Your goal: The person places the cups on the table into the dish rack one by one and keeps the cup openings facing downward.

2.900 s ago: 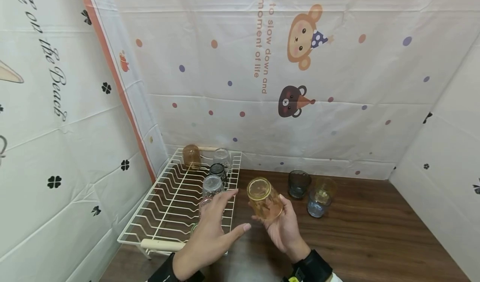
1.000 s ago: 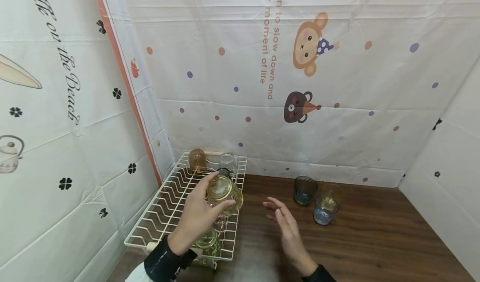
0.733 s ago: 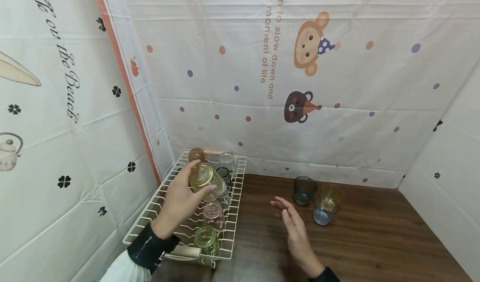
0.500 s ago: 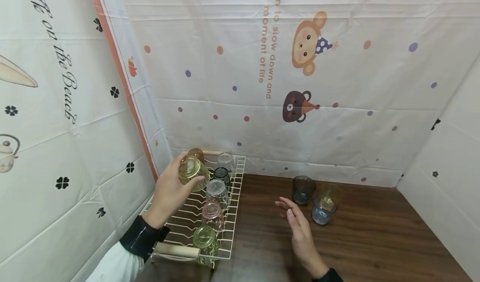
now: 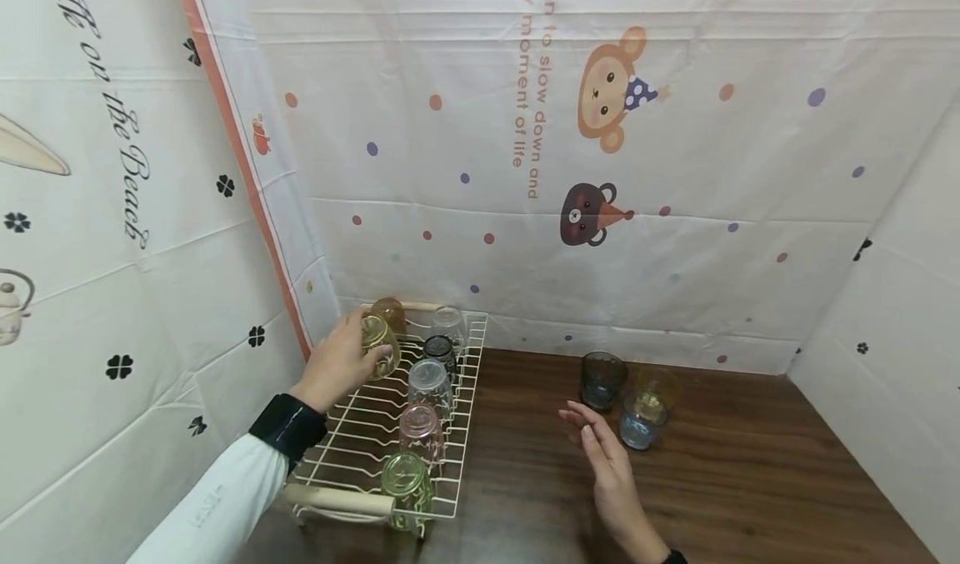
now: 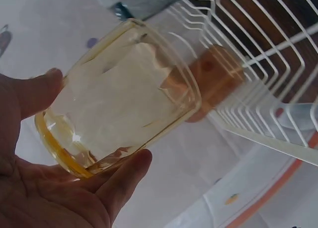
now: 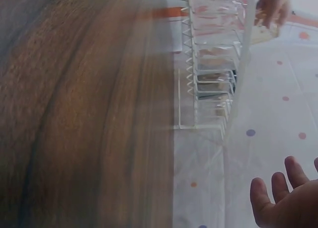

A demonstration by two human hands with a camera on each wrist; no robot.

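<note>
Left hand point(image 5: 335, 364) grips yellow glass point(image 5: 378, 346), thumb and fingers curled round its wall, over the far left part of the white wire dish rack point(image 5: 352, 431), just beside an upturned amber glass point(image 5: 389, 312). Right hand point(image 5: 606, 459) hovers over the wooden table point(image 5: 735, 481), fingers loosely spread, holding nothing; dark, blue and amber glasses point(image 5: 628, 391) near it.

Dark wood table point(image 5: 750, 481); cartoon-print white cloth walls point(image 5: 675, 256) on three sides.
</note>
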